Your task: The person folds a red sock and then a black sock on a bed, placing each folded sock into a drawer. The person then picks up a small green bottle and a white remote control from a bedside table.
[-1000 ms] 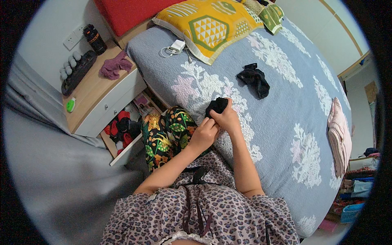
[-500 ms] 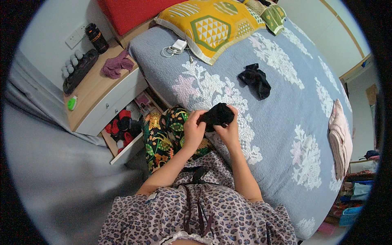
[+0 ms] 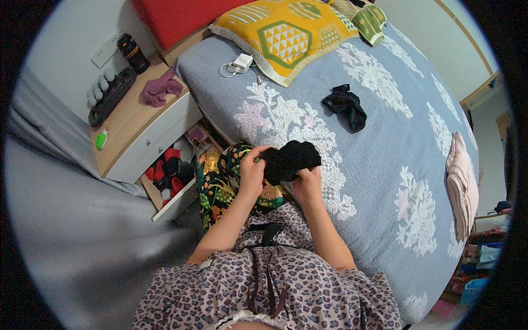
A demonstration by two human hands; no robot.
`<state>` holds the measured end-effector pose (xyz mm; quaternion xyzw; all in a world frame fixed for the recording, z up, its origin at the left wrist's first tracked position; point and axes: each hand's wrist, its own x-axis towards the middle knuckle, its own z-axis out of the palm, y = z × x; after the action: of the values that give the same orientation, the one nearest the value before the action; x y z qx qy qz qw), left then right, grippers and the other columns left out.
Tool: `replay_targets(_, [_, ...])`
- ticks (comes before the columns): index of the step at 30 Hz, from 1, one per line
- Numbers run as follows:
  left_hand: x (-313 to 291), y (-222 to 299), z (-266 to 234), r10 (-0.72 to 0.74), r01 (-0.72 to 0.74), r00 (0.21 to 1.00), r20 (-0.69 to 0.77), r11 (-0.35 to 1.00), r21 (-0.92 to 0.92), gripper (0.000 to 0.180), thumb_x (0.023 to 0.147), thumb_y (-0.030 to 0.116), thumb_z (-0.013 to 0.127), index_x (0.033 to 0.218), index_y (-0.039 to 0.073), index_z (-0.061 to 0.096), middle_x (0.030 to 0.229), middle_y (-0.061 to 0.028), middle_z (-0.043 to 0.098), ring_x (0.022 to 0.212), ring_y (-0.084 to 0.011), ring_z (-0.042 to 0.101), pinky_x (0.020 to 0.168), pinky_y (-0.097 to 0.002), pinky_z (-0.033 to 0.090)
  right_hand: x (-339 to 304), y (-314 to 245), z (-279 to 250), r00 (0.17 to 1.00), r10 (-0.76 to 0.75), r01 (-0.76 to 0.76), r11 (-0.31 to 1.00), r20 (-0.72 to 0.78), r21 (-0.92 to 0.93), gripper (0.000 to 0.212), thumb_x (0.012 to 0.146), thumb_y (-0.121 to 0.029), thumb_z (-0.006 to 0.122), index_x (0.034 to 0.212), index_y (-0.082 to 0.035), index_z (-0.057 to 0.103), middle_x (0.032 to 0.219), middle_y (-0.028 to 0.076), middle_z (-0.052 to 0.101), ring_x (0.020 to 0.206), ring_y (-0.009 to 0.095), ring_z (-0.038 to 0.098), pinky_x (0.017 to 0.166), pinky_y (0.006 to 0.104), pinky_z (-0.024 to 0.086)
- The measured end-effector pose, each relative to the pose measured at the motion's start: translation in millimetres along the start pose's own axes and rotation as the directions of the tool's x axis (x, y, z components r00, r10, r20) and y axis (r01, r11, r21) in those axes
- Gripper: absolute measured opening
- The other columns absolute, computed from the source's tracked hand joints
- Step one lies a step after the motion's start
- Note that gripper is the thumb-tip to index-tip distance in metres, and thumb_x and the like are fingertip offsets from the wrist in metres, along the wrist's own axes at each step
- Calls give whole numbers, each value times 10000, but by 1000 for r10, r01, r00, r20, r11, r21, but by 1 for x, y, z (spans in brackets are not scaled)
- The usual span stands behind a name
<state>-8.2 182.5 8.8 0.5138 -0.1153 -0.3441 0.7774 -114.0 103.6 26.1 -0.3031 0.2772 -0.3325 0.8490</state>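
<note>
Above my lap, at the bed's edge, both hands hold a small, soft black garment (image 3: 291, 160); it may be a sock, but its exact kind does not show clearly. My left hand (image 3: 252, 175) pinches its left side. Under its right side my right hand (image 3: 308, 187) is closed, some fingers hidden by the fabric. A similar black garment (image 3: 347, 107) lies crumpled on the bedspread (image 3: 374, 159), beyond my hands to the right.
Left of the bed stands a nightstand (image 3: 148, 118) with a purple knit item (image 3: 161, 88), a dark bottle (image 3: 133, 53) and a massage roller (image 3: 113, 96). Its lower drawer (image 3: 175, 203) is pulled out, holding red and black items. A charger (image 3: 242, 62) lies beside a yellow pillow (image 3: 283, 41).
The black garment has gone from bunched up to spread wider between my hands. My right hand has shifted slightly down, beneath it.
</note>
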Motion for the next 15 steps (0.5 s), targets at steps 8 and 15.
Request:
replay_targets(8, [9, 33, 13, 90, -104, 982, 163, 992, 75, 326, 741, -98, 408, 925, 21, 650, 855, -21, 631, 758, -105, 583, 702, -236, 481, -8, -3, -5, 917, 307, -280, 950, 255, -139, 390, 752, 67, 441, 1115, -22, 554, 1003, 64, 621, 904, 192, 612, 785, 334, 501])
replay_targets(15, [15, -9, -3, -59, -11, 923, 380, 984, 180, 131, 822, -2, 539, 914, 6, 632, 820, -22, 643, 732, -93, 595, 670, -236, 487, 0, -21, -19, 724, 543, -59, 663, 426, -746, 261, 829, -12, 494, 1070, -14, 594, 1006, 19, 625, 946, 126, 557, 847, 274, 443])
